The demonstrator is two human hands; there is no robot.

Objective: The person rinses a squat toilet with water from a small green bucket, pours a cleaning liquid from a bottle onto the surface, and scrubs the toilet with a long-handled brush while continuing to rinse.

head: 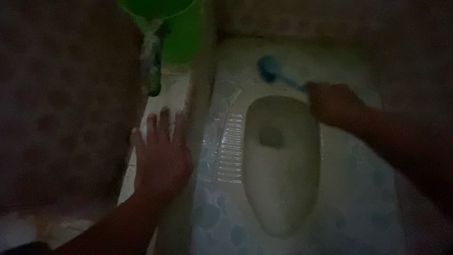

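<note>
The scene is dim. A white squat toilet pan (283,160) is set into a raised tiled platform, with a ribbed footrest (230,147) on its left side. My right hand (332,103) is shut on the handle of a blue toilet brush (270,68), whose head rests on the platform just behind the pan. My left hand (160,153) lies flat with fingers spread on the low ledge (200,85) at the platform's left side, holding nothing.
A green bucket (158,7) stands at the top, with a pale water stream or tap (152,61) below it. A dark patterned wall (61,108) fills the left. The platform tiles (358,189) carry faint round spots.
</note>
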